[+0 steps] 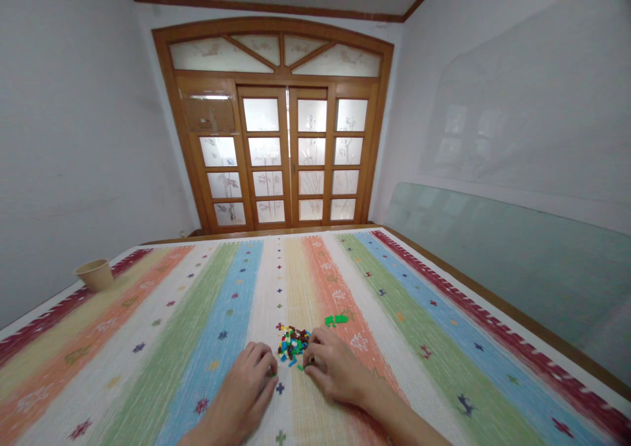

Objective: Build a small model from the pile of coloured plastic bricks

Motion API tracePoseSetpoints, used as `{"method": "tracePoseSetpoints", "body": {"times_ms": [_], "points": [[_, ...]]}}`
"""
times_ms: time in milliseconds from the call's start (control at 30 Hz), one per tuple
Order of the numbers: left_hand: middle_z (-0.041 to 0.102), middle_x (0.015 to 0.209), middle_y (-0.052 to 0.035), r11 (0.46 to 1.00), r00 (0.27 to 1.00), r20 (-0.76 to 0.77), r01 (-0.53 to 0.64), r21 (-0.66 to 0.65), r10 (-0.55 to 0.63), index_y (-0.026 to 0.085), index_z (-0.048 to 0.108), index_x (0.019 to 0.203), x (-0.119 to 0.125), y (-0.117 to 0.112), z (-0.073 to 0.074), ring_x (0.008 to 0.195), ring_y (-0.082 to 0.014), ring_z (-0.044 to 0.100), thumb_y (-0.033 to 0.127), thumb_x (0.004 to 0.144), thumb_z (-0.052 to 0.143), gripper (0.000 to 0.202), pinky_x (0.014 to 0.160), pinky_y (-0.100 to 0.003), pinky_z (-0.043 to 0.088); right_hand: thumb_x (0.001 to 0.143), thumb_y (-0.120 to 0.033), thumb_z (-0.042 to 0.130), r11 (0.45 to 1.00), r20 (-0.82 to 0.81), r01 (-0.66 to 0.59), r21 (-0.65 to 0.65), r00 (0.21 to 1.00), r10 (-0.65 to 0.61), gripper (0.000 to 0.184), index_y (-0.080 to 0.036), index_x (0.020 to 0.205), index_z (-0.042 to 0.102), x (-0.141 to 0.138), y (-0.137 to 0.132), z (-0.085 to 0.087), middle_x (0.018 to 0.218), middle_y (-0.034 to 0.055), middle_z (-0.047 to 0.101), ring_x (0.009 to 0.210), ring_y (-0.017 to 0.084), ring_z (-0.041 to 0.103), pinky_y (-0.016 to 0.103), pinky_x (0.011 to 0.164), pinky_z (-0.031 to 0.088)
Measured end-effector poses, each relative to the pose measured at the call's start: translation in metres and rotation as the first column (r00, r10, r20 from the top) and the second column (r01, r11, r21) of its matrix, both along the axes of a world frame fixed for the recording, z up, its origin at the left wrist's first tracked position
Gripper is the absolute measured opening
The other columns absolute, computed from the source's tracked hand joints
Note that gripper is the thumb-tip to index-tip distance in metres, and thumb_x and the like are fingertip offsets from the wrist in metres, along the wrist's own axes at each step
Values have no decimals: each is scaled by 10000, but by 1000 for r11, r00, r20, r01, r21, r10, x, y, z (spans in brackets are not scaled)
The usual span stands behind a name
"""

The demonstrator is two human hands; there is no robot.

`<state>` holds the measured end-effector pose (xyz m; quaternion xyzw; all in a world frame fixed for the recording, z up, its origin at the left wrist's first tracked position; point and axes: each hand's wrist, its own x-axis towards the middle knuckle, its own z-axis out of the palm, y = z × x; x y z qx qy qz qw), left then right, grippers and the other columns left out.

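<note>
The heap of small plastic bricks (293, 344) lies between my hands, low and near the middle of the frame. It is closer to my right hand (335, 367), whose fingers (315, 360) curl narrowly against its right edge. My left hand (241, 388) sits just below and left of the heap, with its fingers (261, 360) also curled narrowly and close to it. I cannot tell whether either hand is holding a brick.

The heap is a loose, roundish mound with no clear long axis, made of tiny red, blue, green, yellow and dark pieces. Just beyond it, up and to the right, lies a separate green brick cluster (336, 320), stretched roughly side to side and nearer my right hand.

Everything rests on a striped rug (444, 374) in bands of red, blue, green, orange and white. A beige cup (94, 274) stands at its far left, and wooden glazed doors (280, 150) rise ahead.
</note>
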<state>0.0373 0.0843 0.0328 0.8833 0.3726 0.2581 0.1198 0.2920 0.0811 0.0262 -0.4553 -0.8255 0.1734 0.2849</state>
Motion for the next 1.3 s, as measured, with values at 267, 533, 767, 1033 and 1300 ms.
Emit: {"method": "tracePoseSetpoints", "body": {"times_ms": [267,533,767,1033,1300], "points": [[674,1019,-58,997,999,40,30,74,-33,230,621,954,0,2,0,955,-240,634,168,1029,496,158,868,-374,535,829,-78,714,1000,4,-11,3,1000,11,143,-202,902,714,-1,0,4,1026,47,659,1030,214,591,329,878,440],[675,1018,-63,995,999,42,21,98,-25,234,640,957,-1,3,-2,947,-240,649,193,1028,519,147,843,-361,559,831,-123,747,1000,6,13,-10,1000,-13,139,-203,941,720,-2,-1,5,1044,51,664,1033,219,589,338,884,450],[676,1015,-64,995,999,50,12,94,-17,236,652,953,-1,2,-1,946,-237,653,199,1024,527,149,837,-358,568,918,-149,673,999,28,40,1,999,-40,112,-219,978,737,-1,2,-1,1041,50,652,1025,212,591,337,880,456],[676,1016,-65,995,999,45,20,100,-24,237,642,955,-1,3,-3,940,-238,650,192,1020,532,136,837,-360,561,909,-153,682,999,16,49,-7,999,-49,110,-223,965,746,0,4,-4,1032,48,651,1025,214,597,341,874,452],[673,1012,-63,995,999,43,19,97,-24,239,633,954,-1,2,-1,936,-235,652,191,1027,519,144,833,-354,561,881,-63,619,997,-45,72,34,996,-71,172,-206,940,695,1,6,-3,996,51,670,996,211,603,330,870,454]]}}
